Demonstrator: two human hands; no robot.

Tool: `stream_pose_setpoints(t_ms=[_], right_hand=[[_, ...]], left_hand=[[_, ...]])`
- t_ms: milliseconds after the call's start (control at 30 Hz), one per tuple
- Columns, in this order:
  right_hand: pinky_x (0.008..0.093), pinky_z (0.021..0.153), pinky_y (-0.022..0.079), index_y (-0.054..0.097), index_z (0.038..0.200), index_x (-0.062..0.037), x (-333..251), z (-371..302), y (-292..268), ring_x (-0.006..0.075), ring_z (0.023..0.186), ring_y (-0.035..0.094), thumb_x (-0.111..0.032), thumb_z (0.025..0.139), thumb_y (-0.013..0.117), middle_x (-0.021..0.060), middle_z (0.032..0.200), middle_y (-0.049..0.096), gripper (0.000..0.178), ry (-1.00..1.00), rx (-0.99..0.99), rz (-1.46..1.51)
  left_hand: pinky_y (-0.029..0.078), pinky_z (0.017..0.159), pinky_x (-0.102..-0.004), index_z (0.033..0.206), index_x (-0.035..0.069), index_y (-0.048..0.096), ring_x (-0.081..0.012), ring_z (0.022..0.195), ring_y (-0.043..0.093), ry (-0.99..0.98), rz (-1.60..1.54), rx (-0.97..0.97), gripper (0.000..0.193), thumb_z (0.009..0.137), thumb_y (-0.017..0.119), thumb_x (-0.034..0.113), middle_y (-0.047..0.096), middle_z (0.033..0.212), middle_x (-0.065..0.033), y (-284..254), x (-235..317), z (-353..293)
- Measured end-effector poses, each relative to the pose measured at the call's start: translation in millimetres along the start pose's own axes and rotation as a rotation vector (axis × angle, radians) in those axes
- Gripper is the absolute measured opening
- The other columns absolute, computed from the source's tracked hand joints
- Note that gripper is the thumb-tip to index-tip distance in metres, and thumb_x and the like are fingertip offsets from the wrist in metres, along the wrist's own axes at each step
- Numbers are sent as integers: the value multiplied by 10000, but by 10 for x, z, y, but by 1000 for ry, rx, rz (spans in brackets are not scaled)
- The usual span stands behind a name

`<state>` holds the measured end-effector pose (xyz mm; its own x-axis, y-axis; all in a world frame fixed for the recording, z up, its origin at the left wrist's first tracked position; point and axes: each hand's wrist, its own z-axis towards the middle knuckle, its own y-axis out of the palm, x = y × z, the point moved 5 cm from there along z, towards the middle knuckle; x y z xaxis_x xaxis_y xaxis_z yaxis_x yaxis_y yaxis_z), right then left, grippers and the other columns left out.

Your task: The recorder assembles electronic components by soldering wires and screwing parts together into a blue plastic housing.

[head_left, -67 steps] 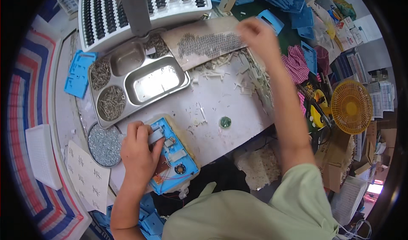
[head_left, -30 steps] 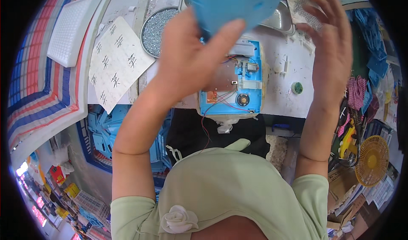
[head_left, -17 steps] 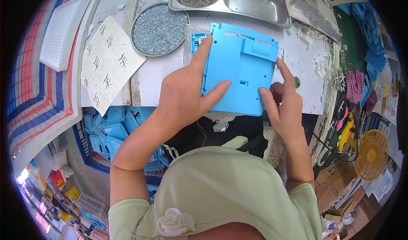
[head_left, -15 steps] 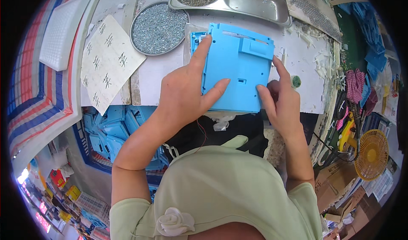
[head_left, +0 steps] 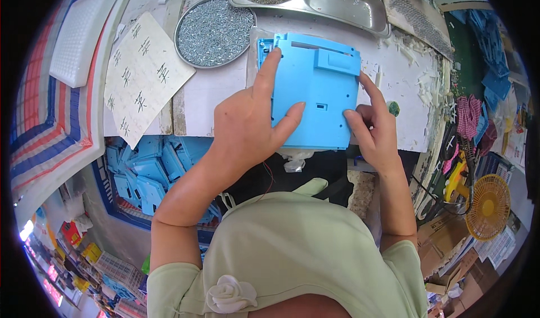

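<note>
A flat blue plastic housing cover (head_left: 304, 87) lies near the table's front edge, with a raised rectangular part at its upper right and a small slot near its middle. Another blue piece (head_left: 264, 46) shows at its upper left; most of that is hidden. My left hand (head_left: 247, 112) grips the cover's left side, index finger along the edge and thumb across the face. On the right side, my right hand (head_left: 374, 124) holds the edge between thumb and fingers. Thin red wire (head_left: 271, 174) hangs below my left hand.
A round tray of small metal screws (head_left: 214, 34) stands at the back left, beside a divided steel tray (head_left: 343, 5). Handwritten cardboard (head_left: 143, 76) lies left. Below it, a crate holds several blue plastic parts (head_left: 149, 174). White scraps (head_left: 424, 87) and a yellow fan (head_left: 488, 207) are at right.
Both hands keep hold of the cover, which sits almost in the same place. The surroundings have shifted slightly in view, with the screw tray a little farther right.
</note>
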<state>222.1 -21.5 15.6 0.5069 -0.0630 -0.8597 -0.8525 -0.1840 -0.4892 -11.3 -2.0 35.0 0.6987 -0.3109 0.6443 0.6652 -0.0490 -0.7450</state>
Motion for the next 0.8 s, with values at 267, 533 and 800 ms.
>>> stream_pose_setpoints(t_ms=[267, 533, 800], right_hand=[[273, 571, 385, 428, 1541, -31, 72, 2, -70, 108, 556, 470, -121, 960, 672, 26, 593, 504, 636, -63, 19, -15], [280, 581, 406, 461, 1526, -47, 61, 5, -66, 122, 577, 501, -112, 962, 660, 41, 627, 532, 601, -87, 19, -67], [352, 651, 500, 609, 1401, -111, -127, 79, 58, 256, 645, 620, -137, 950, 691, 125, 756, 630, 459, -149, 15, -179]], left_hand=[[466, 532, -349, 1509, -35, 435, -229, 524, 587, 27, -37, 73, 792, 866, 761, 293, 570, 622, -85, 53, 43, 37], [445, 516, -343, 1517, -11, 441, -208, 517, 555, 9, -59, 85, 781, 868, 765, 278, 543, 613, -68, 25, 5, 44], [366, 500, -265, 1514, 7, 453, -101, 520, 446, -133, -152, 51, 740, 870, 762, 200, 461, 609, -12, -18, -142, -106]])
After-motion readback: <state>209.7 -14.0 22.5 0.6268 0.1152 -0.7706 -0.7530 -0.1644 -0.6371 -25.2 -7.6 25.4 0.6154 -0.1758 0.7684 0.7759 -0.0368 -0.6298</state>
